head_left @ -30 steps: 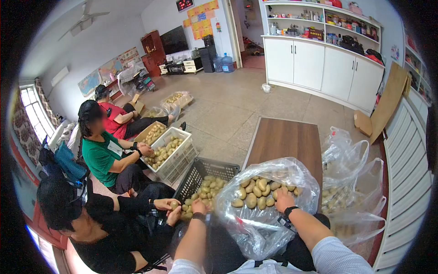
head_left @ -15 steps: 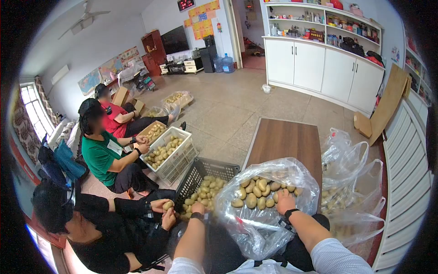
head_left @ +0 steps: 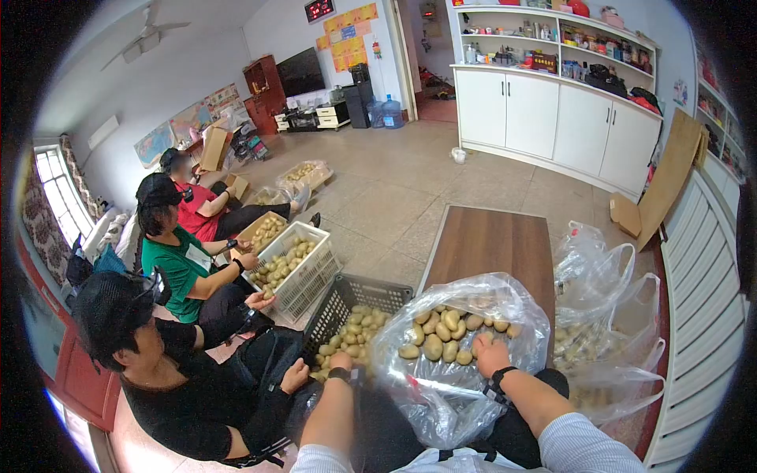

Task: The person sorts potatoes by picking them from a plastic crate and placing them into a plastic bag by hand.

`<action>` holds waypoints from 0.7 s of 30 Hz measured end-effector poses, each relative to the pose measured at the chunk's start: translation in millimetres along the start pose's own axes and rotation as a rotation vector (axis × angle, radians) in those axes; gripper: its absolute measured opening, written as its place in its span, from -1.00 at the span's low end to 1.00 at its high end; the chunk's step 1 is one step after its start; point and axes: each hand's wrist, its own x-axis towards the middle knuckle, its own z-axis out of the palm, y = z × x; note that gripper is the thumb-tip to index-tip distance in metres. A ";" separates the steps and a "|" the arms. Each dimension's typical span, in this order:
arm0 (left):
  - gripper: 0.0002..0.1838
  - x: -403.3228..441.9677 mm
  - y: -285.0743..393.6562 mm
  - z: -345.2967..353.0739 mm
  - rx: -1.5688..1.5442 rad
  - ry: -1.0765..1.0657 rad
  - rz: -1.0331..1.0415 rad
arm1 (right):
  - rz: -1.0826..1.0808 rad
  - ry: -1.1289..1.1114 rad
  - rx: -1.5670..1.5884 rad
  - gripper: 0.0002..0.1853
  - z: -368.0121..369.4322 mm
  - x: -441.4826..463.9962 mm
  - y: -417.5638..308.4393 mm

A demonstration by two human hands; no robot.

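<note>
Brown potatoes (head_left: 441,325) lie in an open clear plastic bag (head_left: 516,293) in front of me. My right hand (head_left: 492,356) reaches into the bag from the right, its fingers curled around a potato at the right of the pile. My left hand (head_left: 341,362) is low at the near right corner of the dark crate (head_left: 318,315), beside the potatoes (head_left: 359,327) in it. The left fingers are blurred and mostly hidden, so what they hold does not show. A dark band is on each of my wrists.
A wooden-topped table (head_left: 493,248) stands beyond the bag. Filled plastic bags (head_left: 603,331) stand at the right. Left of me sits a person in black (head_left: 169,386); farther on are a person in green (head_left: 169,264), a white crate (head_left: 303,276) of potatoes and a person in red.
My right hand has moved slightly left and its fingers have curled in. The person in black has lifted their head, and one hand has moved from a potato out towards the white crate.
</note>
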 end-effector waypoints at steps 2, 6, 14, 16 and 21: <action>-0.75 3.4 -2.3 6.1 0.035 0.005 -0.014 | -0.042 0.053 -0.023 -0.60 0.1 -4.4 -2.7; -0.74 7.0 -7.7 8.1 0.070 -0.057 0.038 | -0.164 0.093 -0.071 -0.73 -5.8 -15.7 -13.5; -0.71 3.2 -11.0 3.8 0.036 -0.065 0.114 | -0.266 0.155 0.024 -0.82 -7.6 -29.7 -21.2; -0.72 2.3 -12.0 5.3 0.036 -0.051 0.114 | -0.244 0.114 0.014 -0.81 -11.7 -30.9 -22.6; -0.67 -0.5 -4.0 -3.1 0.085 -0.069 -0.001 | -0.181 0.019 -0.034 -0.78 -18.6 -34.3 -26.7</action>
